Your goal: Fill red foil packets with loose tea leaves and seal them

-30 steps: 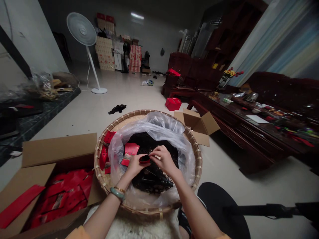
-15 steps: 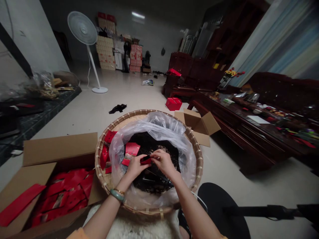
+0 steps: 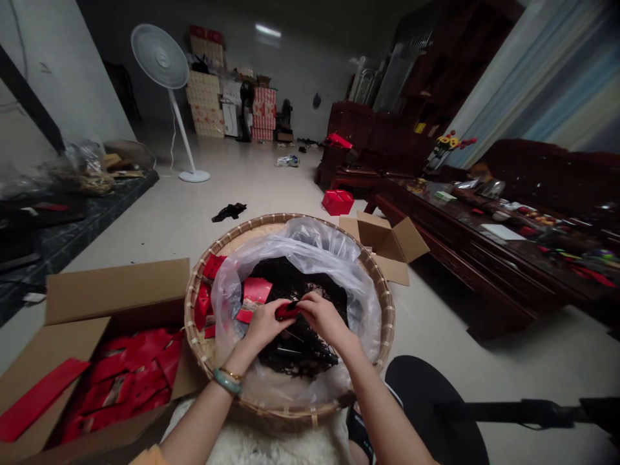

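My left hand (image 3: 265,324) is closed on a small red packet (image 3: 285,311), held above the dark contents of a clear plastic bag. My right hand (image 3: 320,315) pinches at the packet's right end, where something dark shows at its mouth; its fingertips partly hide what they grip. Beneath both hands lies dark, loose, leaf-like material (image 3: 310,361) inside the clear plastic bag (image 3: 365,323). The bag sits open in a round woven bamboo basket (image 3: 387,310). Left of my hands, a larger red packet (image 3: 256,290) rests on the dark material.
More red packets (image 3: 202,303) lie along the basket's left side. A cardboard box (image 3: 77,342) full of red packets stands at left. Beyond the basket's right rim is an open cardboard box (image 3: 394,248). A black round base (image 3: 436,407) stands at lower right, a white fan (image 3: 162,58) farther back.
The red packet has tilted and shifted slightly right in my hands, showing more of its red side. My right hand has moved a little to the right.
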`<state>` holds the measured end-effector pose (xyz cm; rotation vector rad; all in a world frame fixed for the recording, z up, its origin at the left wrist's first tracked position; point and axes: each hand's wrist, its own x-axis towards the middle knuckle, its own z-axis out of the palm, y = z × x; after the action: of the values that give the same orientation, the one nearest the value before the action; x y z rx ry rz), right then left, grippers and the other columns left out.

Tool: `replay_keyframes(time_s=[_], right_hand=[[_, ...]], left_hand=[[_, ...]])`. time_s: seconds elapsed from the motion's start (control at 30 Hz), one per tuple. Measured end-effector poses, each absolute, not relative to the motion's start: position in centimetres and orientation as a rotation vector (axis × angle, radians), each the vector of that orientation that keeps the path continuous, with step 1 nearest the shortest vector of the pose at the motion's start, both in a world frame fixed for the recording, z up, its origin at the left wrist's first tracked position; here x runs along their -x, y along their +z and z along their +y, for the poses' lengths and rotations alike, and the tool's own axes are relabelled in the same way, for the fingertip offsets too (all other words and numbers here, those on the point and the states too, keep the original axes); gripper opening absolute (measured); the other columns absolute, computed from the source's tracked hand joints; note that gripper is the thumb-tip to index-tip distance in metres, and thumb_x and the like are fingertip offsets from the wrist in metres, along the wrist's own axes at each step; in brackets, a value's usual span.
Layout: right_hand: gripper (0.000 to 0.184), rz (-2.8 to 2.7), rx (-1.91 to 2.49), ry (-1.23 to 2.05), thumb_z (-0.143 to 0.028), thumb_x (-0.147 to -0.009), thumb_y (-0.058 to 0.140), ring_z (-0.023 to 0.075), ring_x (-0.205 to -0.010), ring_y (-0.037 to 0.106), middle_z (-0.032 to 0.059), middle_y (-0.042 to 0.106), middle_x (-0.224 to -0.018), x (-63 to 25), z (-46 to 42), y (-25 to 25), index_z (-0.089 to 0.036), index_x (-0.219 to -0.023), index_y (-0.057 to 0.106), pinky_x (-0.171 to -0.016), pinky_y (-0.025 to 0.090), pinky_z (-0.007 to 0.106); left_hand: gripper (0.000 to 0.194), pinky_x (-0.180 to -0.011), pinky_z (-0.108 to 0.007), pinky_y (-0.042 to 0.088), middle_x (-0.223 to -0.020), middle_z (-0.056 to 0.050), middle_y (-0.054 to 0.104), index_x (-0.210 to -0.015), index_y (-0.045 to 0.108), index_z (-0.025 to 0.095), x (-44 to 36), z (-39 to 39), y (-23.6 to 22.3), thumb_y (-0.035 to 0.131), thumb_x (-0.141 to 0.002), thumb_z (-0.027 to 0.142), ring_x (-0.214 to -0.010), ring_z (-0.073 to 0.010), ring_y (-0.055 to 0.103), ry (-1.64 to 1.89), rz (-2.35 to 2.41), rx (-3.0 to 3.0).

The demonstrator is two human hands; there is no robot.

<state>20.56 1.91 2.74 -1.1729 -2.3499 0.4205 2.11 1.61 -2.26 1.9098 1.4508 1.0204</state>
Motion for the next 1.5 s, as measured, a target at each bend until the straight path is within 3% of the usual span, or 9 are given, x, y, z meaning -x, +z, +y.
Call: replay_keyframes(time_s=[0.07,0.23,0.4,0.7,1.03,1.27,1.37,1.5], right_hand=[[0.023,-2.314,1.242,0.393,-0.011,-0.085,0.052,0.0153,-0.081,0.061,0.0061,0.061,-0.094,-20.8,2.1,2.4,-0.022,-0.098,0.068,-0.071,0.047,0.024],[0.022,-2.286,1.349,0.336,-0.013,-0.084,0.056,0.014,-0.07,0.058,0.004,0.058,-0.084,-20.7,2.0,2.4,-0.025,-0.095,0.07,-0.063,0.044,0.023],[0.023,-2.27,1.346,0.305,-0.014,-0.085,0.053,0.0127,-0.068,0.055,0.004,0.053,-0.086,-19.6,1.4,2.8,-0.026,-0.09,0.071,-0.06,0.042,0.022],[0.031,-2.242,1.255,0.292,-0.008,-0.085,0.045,0.0162,-0.082,0.06,0.0088,0.059,-0.097,-19.3,1.5,2.2,-0.022,-0.1,0.068,-0.071,0.048,0.026],[0.03,-2.152,1.148,0.24,-0.013,-0.088,0.046,0.019,-0.086,0.057,0.0086,0.063,-0.093,-18.6,1.8,2.1,-0.02,-0.113,0.06,-0.076,0.049,0.032],[0.009,-2.149,1.157,0.09,-0.027,-0.083,0.059,0.0242,-0.095,0.048,0.0098,0.06,-0.095,-18.5,1.5,2.0,-0.022,-0.086,0.065,-0.08,0.045,0.039],[0.009,-2.057,1.152,0.197,-0.02,-0.085,0.053,0.0212,-0.089,0.05,0.0081,0.058,-0.089,-18.9,2.0,2.0,-0.02,-0.081,0.061,-0.078,0.045,0.036],[0.011,-1.77,1.14,0.46,-0.022,-0.085,0.051,0.0163,-0.076,0.053,0.005,0.055,-0.083,-19.5,2.6,2.7,-0.019,-0.077,0.056,-0.066,0.046,0.027]], left_hand=[[0.041,-0.08,-0.034,0.051,-0.1,-0.005,0.07,-0.106,0.065,0.024,-2.0,1.5,-1.8,0.073,-0.066,0.03,-0.09,-0.0224,0.064,1.077,1.431,-1.892],[0.019,-0.072,-0.031,0.052,-0.093,-0.006,0.07,-0.092,0.068,0.021,-2.1,1.3,-0.7,0.061,-0.077,0.029,-0.085,-0.0196,0.064,1.28,1.386,-1.698],[0.022,-0.075,-0.033,0.053,-0.094,-0.005,0.069,-0.094,0.065,0.019,-3.1,1.3,0.4,0.061,-0.076,0.031,-0.085,-0.019,0.064,1.323,1.348,-1.562],[0.022,-0.082,-0.033,0.051,-0.094,-0.006,0.064,-0.099,0.057,0.018,-3.1,2.0,-0.2,0.055,-0.077,0.02,-0.089,-0.0171,0.062,1.403,1.305,-1.595],[0.027,-0.091,-0.038,0.048,-0.104,-0.006,0.066,-0.104,0.06,0.021,-3.5,1.5,0.6,0.048,-0.081,0.014,-0.098,-0.0191,0.06,1.386,1.371,-1.887],[0.023,-0.086,-0.037,0.05,-0.101,-0.007,0.067,-0.104,0.059,0.02,-3.3,2.0,-0.4,0.051,-0.083,0.024,-0.094,-0.0194,0.063,1.385,1.385,-1.744],[0.035,-0.09,-0.037,0.048,-0.109,-0.009,0.065,-0.112,0.055,0.02,-2.8,2.4,-1.5,0.059,-0.079,0.03,-0.101,-0.0201,0.061,1.338,1.321,-1.599],[0.063,-0.093,-0.039,0.046,-0.118,-0.013,0.061,-0.118,0.052,0.018,-1.8,2.7,-3.0,0.076,-0.061,0.03,-0.109,-0.0238,0.058,1.218,1.273,-1.386]])
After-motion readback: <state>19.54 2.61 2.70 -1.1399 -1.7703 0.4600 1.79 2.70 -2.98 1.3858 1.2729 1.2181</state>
